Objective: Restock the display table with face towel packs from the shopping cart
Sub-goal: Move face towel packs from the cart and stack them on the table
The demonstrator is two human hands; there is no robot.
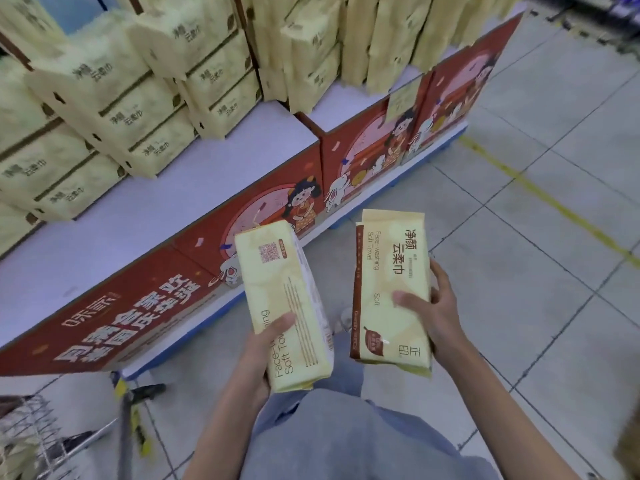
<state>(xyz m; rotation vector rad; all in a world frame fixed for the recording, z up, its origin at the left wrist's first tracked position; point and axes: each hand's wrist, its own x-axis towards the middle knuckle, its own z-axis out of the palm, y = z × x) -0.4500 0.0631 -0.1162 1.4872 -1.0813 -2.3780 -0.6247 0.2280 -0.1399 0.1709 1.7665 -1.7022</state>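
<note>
Holding two towel packs in front of the table (138,216), below its front edge and clear of it, side by side and not touching.

Gripping the left pack (284,299) at its near end with the left hand (263,348), thumb pressed across the upper face, other fingers under the pack and out of sight. Showing the back of this pack, QR code toward the far end. Tilted a little leftward, far end overlapping the table's red panel (311,188) in view.

Gripping the right pack (391,289) near its lower half with the right hand (443,317), thumb laid on the front face, fingers wrapped round the right edge, clamped on the pack. Showing the printed front, "Face-washing Soft Towel" legible.

Noted on the table: stacks (104,109) of the same cream packs, set back from the front edge, some flat and some upright toward the far end.

Noted at the near left corner of the table: cart (34,434), wire basket only partly in view, contents too blurred to tell.

Noted right of the table: tiled floor (519,306) with a yellow line (554,202) running roughly parallel to the table's front.
</note>
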